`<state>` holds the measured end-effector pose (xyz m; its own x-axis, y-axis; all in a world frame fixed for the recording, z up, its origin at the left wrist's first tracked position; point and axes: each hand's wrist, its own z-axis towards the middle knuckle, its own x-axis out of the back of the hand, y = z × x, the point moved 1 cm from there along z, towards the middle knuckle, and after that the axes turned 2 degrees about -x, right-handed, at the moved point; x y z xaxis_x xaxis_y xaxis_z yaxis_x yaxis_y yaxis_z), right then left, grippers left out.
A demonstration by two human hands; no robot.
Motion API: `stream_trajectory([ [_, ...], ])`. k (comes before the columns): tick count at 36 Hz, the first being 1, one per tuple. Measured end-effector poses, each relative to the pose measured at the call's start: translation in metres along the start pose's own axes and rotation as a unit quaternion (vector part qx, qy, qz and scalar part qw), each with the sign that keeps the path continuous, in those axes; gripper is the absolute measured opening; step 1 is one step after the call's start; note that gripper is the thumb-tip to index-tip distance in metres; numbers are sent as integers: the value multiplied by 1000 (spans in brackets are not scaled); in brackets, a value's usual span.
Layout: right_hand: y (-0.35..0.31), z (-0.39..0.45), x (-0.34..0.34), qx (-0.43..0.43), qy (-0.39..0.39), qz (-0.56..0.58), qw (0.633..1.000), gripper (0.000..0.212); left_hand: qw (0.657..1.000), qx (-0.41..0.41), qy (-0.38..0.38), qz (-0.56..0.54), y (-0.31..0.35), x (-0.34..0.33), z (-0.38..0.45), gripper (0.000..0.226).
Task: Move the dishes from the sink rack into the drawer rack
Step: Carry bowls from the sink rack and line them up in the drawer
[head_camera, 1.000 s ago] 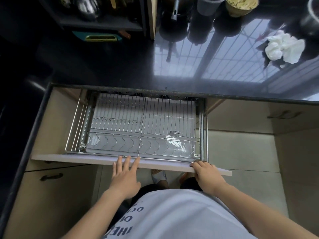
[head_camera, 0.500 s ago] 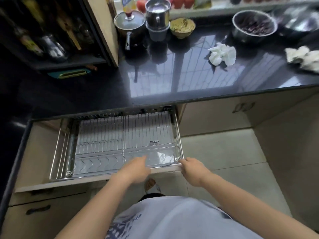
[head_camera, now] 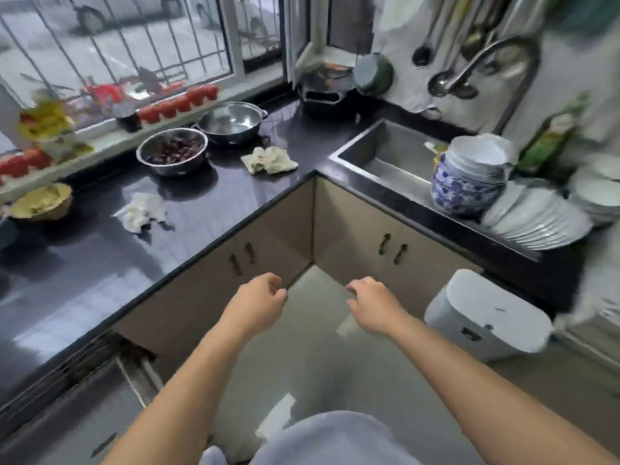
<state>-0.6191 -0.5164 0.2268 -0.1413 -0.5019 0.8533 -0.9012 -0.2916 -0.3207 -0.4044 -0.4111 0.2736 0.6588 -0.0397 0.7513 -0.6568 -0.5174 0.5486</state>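
fingers loosely curled, empty; dishes well apart, right.

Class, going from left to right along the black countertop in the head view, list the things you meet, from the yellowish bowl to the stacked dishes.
Yellowish bowl → crumpled white cloth → steel bowl of dark red fruit → crumpled beige rag → steel sink → blue-and-white patterned bowl stack → leaning row of white plates.

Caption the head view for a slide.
Both empty hands, left hand and right hand, hang before stacked dishes beside the sink.
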Motion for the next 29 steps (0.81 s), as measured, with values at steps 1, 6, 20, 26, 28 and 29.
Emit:
stream_trajectory([
  [1,20,-2,12,-20,14,16,1000,40,1000,-14,-15,3,21,-10,6,32],
  [6,111,-19,46,-120,45,87,988,38,993,-75,-86,21,100,-57,35,34],
  [20,181,60,89,-213,73,172,959,36,981,-115,-149,40,162,-86,171,29],
  [26,187,112,127,-215,102,199,951,37,971,-159,-169,51,211,-81,242,25],
  [28,196,119,136,-232,126,212,941,36,962,-191,-189,55,238,-85,261,27],
  [29,204,119,139,-245,135,220,934,36,955,-208,-201,65,253,-90,268,28],
])
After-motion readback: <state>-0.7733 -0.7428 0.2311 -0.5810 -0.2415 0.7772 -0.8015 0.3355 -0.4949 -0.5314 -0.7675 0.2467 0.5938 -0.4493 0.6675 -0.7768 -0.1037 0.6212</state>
